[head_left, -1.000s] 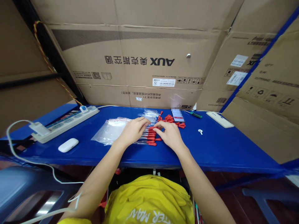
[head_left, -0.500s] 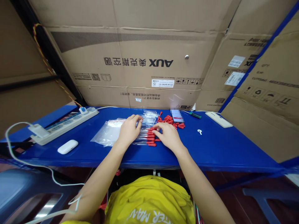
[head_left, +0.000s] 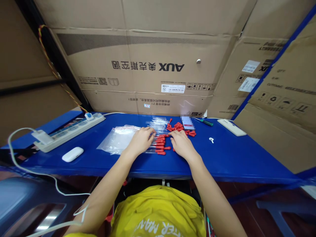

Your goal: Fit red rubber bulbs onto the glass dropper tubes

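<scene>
On the blue table (head_left: 234, 158), two hands work over a row of clear tubes with red caps (head_left: 160, 144), about six caps showing between them. The left hand (head_left: 141, 141) lies flat on the tubes, fingers loosely curled, gripping nothing visible. The right hand (head_left: 181, 144) reaches its fingertips toward one pile of loose red caps (head_left: 181, 126); whether it pinches one, I cannot tell. Nearby lie one stack of clear bags (head_left: 117, 140), one power strip (head_left: 67, 130), one white case (head_left: 72, 154) and one screwdriver (head_left: 205, 122).

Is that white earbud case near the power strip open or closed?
Closed. The white earbud case lies flat on the blue table as one smooth rounded shape, with no raised lid showing.
</scene>
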Demonstrator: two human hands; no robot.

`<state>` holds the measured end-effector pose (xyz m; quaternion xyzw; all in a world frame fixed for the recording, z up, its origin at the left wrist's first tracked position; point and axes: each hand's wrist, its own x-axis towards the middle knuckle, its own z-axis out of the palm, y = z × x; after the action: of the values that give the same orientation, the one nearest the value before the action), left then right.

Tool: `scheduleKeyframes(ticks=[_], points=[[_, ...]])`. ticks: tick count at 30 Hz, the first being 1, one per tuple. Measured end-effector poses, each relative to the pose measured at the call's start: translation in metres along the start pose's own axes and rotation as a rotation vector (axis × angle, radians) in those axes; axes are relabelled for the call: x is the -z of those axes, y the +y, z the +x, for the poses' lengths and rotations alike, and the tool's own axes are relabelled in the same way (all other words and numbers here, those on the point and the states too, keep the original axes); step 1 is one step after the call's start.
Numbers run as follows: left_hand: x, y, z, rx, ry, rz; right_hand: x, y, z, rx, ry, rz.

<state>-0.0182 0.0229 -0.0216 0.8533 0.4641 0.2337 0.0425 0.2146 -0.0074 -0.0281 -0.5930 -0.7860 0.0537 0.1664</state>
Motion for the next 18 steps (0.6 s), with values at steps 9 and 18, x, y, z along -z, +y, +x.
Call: scheduleKeyframes(ticks=[9, 18], points=[[-0.0034, -0.0018, -0.0028, 0.013, -0.097, 0.042, -0.0025, 0.0032, 0.0007, -0.040, 0.020, -0.050], [-0.0051, -0.0019, -0.0029, -0.011, -0.077, 0.018, -0.0004, 0.0012, -0.0008, -0.173, 0.046, -0.105]])
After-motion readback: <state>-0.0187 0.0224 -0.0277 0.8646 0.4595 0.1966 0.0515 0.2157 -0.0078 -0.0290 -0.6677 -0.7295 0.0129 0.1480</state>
